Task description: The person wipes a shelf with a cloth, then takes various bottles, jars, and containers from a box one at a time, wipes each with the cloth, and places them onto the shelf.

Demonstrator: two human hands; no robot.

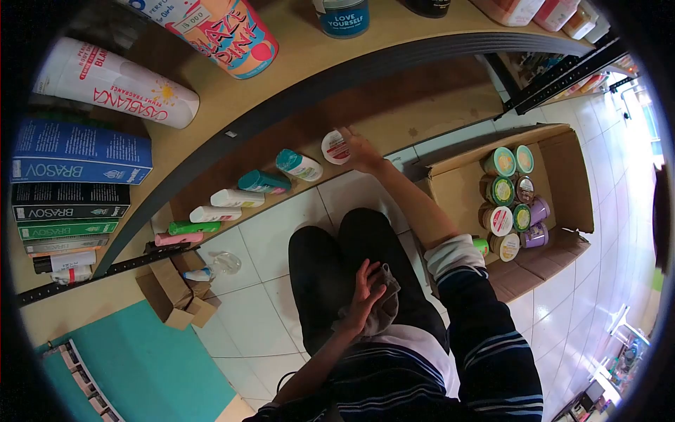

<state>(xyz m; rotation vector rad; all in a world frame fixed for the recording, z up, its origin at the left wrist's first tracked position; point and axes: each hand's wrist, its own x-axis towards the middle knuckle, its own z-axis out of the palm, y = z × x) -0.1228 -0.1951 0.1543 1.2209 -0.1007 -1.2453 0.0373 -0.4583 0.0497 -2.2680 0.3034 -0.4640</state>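
Observation:
On the lower shelf (443,105), a round tub with a white and red lid (335,148) stands at the end of a row of bottles. My right hand (361,150) reaches across to it, fingers gripping its right side. A crumpled grey cloth (384,309) is in my left hand (365,302), above my lap; the cloth hides part of the grip. Left of the tub, the row includes a white bottle with a teal cap (299,164), a teal bottle (264,182), white bottles (238,198), a green one (194,228) and a pink one (178,239).
An open cardboard box (555,253) on the tiled floor at right holds several tubs (500,221). Above, the upper shelf edge (295,88) carries spray cans (133,91) and Brasov boxes (81,151). A small carton (169,295) and clear plastic (226,264) lie at left.

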